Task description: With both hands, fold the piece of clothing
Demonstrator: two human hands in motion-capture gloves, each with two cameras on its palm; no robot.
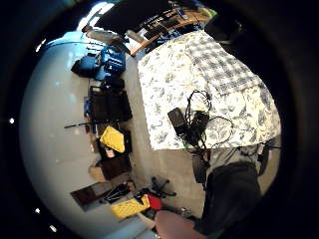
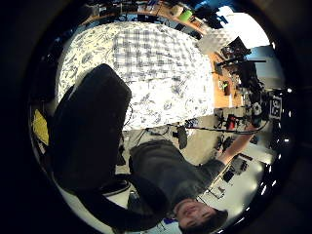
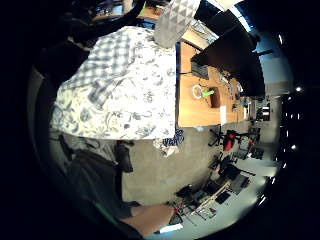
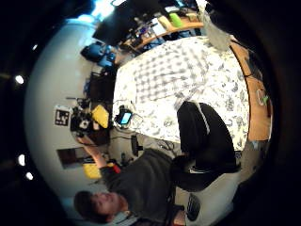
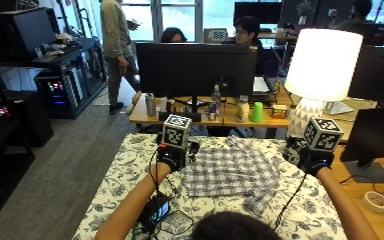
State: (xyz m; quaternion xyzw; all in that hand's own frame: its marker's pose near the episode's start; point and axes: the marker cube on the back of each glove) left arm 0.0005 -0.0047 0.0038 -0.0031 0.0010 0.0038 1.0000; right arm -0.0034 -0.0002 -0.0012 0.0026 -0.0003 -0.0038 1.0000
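Blue-and-white plaid cotton shirt lies rumpled mid-desk (floral-print cloth); grasp of both hands cannot be told.

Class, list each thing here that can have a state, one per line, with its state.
Checked shirt: lying spread on the floral tablecloth, one sleeve trailing, not yet folded.
Left hand: at the shirt's left edge.
Right hand: beside the shirt's right side.
Lamp: upright.

fingers of the left hand and right hand hidden, near edge of the plaid shirt behind the head
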